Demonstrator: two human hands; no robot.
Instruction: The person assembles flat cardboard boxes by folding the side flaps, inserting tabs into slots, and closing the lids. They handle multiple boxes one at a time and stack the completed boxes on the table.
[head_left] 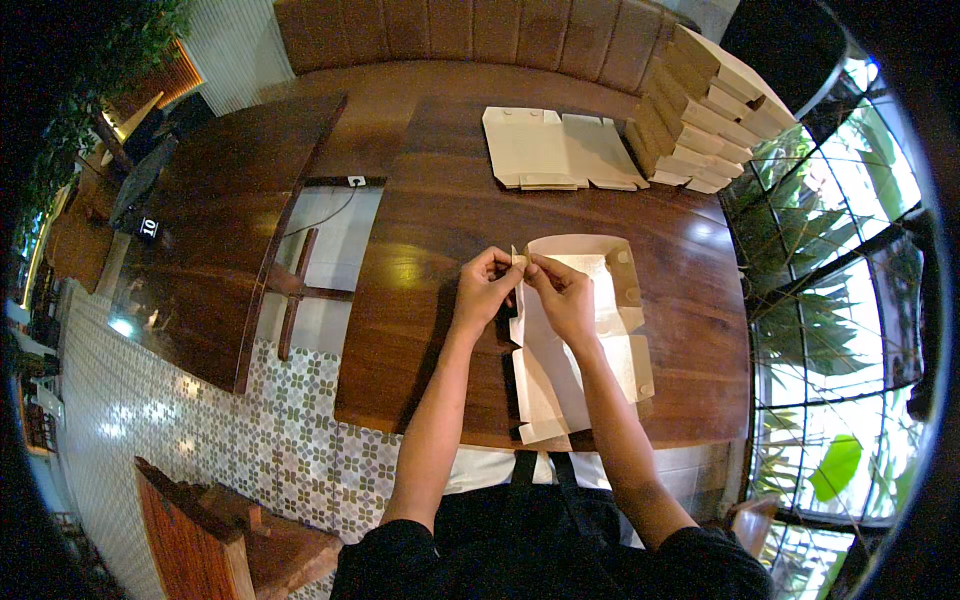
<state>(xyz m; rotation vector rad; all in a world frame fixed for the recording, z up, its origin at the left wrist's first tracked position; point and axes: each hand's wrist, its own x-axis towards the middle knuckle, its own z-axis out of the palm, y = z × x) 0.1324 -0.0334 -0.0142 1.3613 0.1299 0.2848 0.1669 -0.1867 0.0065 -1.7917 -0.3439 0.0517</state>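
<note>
"What are the hands doing?"

"The left hand [487, 287] is pinching a corner flap [518, 259] of an open cardboard box [604, 295]; the right hand [563, 300] is pinching that same corner from three o'clock."

"And the box?"

"It's lying on the table [430, 225], spreading towards five o'clock from the hands."

"Which step?"

"Seemingly they're folding up a corner; the next move is probably calling for tucking the flap in."

"Farther out?"

"An unfolded box blank [527, 150] is lying at one o'clock, and a stack of cardboard boxes [692, 120] is standing at two."
</note>
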